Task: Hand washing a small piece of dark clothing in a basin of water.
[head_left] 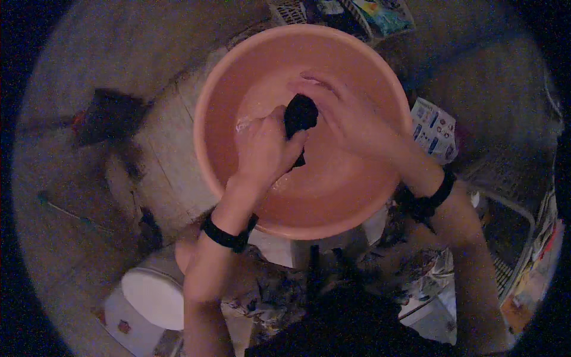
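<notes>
A bunched, dark black piece of cloth (301, 113) is held over the inside of a wide, round, salmon-pink basin (333, 205), left of its middle. From where I stand, the person's bare left hand (262, 143) is clamped around it; the bare right hand (342, 110) has its fingers spread and curved beside the cloth's upper end, though I can't tell if they touch. I'd judge the handling under way: the cloth is gripped, but not set down or spread out. Whether it is wet, I can't tell.

Just right of the basin sits a white printed package (434, 131); beyond it, a patterned basket (289, 12). Well left lies a blurred dark shape (116, 116). Nothing seems to block the hands, though the forearms hide parts of the basin's rim.
</notes>
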A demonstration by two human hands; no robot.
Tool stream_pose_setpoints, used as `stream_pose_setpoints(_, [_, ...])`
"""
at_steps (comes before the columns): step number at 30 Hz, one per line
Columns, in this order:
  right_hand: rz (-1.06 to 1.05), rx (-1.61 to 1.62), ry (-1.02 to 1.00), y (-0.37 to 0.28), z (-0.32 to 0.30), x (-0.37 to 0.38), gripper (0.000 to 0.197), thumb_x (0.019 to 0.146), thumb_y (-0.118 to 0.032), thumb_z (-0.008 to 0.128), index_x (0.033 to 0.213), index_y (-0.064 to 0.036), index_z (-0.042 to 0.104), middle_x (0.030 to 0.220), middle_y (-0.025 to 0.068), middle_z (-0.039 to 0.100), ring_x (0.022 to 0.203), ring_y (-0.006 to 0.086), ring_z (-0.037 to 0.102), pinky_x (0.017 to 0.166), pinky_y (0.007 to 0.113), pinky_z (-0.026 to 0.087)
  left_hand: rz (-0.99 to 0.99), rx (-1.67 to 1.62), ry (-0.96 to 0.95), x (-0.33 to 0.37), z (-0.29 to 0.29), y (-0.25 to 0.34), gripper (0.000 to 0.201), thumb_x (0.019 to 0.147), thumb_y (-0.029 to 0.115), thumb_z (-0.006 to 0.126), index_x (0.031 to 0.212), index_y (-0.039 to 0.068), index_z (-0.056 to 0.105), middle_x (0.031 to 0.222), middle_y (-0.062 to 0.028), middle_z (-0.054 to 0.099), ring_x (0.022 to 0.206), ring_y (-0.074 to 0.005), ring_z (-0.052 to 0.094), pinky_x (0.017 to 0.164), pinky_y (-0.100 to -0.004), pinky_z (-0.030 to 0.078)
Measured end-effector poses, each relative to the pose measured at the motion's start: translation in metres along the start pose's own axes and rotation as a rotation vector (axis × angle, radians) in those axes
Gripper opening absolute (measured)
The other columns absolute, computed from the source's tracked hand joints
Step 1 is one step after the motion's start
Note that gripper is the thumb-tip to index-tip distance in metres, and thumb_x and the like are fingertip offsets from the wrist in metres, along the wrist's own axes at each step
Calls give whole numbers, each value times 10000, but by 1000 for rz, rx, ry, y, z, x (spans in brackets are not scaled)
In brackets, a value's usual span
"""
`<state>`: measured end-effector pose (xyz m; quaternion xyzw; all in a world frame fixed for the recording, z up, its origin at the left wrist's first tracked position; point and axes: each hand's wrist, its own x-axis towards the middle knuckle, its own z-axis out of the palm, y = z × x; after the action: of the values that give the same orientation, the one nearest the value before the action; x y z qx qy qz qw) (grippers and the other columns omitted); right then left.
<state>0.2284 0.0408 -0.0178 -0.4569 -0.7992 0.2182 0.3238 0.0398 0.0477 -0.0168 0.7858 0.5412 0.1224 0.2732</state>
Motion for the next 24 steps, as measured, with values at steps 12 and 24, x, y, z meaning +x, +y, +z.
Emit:
stream_pose_setpoints(12, [-185, -369, -163, -3, -1, -17, 711, 631, -66, 736, 1302, -195, 541, 1472, 146, 368, 1352, 388, 361, 1076, 514, 353, -188, -568, -558, 1, -23, 22, 371, 811, 271, 676, 1060, -4, 643, 825, -156, 693, 744, -262, 683, 679, -393, 552])
stream_pose_setpoints(24, [334, -143, -418, -6, 12, -25, 455, 759, -169, 685, 1199, -89, 605, 1072, 182, 674, 972, 375, 650, 828, 469, 529, 93, 19, -388, -13, -5, 16, 488, 757, 263, 728, 1166, 39, 584, 1010, -234, 679, 917, -407, 654, 838, -476, 503])
